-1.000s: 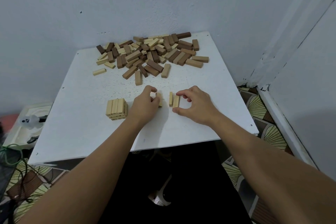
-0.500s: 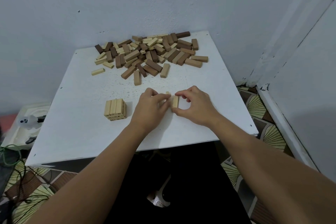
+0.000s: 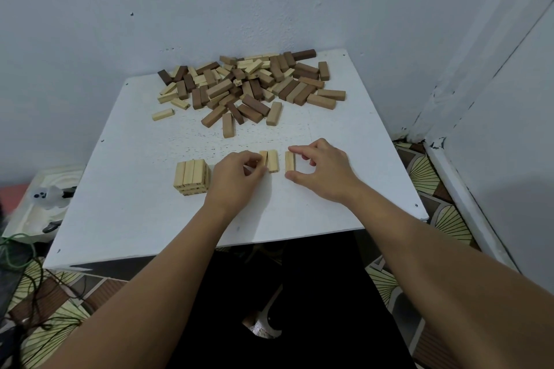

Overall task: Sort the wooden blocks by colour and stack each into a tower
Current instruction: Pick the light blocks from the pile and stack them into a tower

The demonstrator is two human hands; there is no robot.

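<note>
Your left hand (image 3: 238,175) sits on the white tabletop (image 3: 126,189) w/ fingers curled, thumb and fingertips pinching the left-most of three pale wooden blocks (image 3: 263,158). That block is tilted on edge, leaning against the middle pale block (image 3: 272,160), which lies flat just beside it. Your right hand (image 3: 323,172) is arched over the table, index finger and thumb forming a ring; the index fingertip touches the far end of the third pale block (image 3: 290,161), thumb near its close end, so it's lightly pinched lengthwise. A small gap separates the third block from the middle one. All three are long, square-edged sticks of light, smooth-sanded wood, lying parallel, pointing away from you.

Left of your left hand, just beside it, stands a short pale tower (image 3: 192,177): three sticks across the top layer, lower layers crosswise, dark printed marks on the end faces.

At the far side of the table, near the wall, a loose heap of mixed blocks (image 3: 251,84): pale, mid-tan and dark brown, same rectangular shape, lying at all angles, some overlapping. One pale stray (image 3: 163,114) lies apart at the heap's left edge. Tabletop paint looks speckled and worn around the centre.
</note>
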